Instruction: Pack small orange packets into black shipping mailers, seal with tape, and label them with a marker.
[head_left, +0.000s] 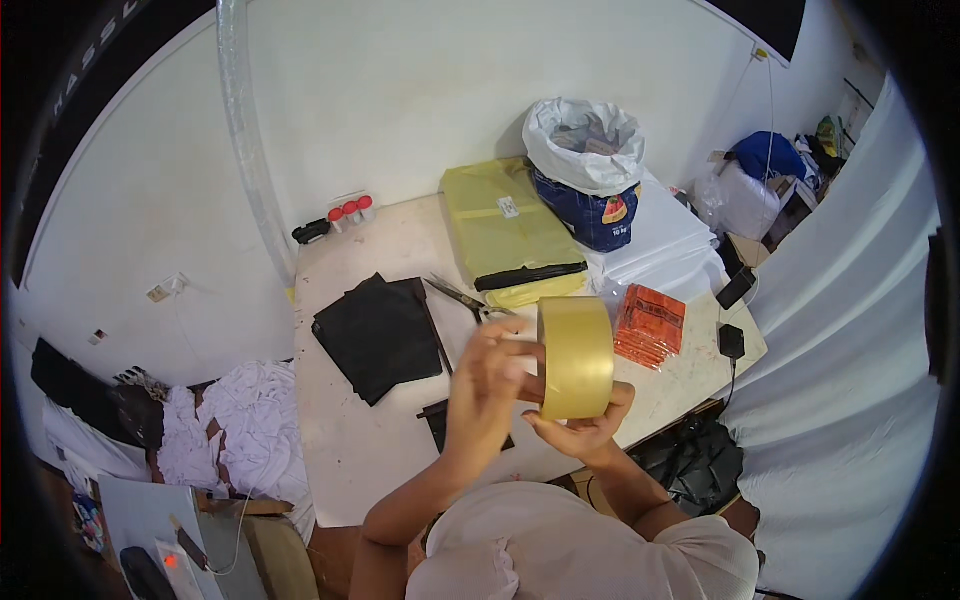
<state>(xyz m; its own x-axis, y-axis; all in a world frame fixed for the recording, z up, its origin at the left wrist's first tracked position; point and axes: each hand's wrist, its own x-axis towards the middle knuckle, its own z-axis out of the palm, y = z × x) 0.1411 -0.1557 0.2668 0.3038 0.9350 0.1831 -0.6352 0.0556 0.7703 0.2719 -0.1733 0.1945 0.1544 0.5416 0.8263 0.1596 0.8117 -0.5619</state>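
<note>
A wide roll of clear, yellowish packing tape (577, 358) is held up over the table's front part. My right hand (585, 425) grips it from below, with fingers reaching into the ring and the thumb on its outer right side. Beside the roll's left rim is my left hand (487, 375), its fingers apart and slightly blurred; whether they touch the tape I cannot tell. Behind that hand lie scissors (462, 296), handles partly covered. To the left rests a stack of black plastic bags (378, 335). A smaller black piece (434, 422) is partly hidden by my left wrist.
On the table (335, 460) are a yellow plastic-wrapped pack (505, 215), a white-and-blue sack (588, 180), white sheets (655, 240) and orange packets (650, 325). Small red-capped containers (350, 210) stand at the back left. A white curtain (840, 370) hangs at right.
</note>
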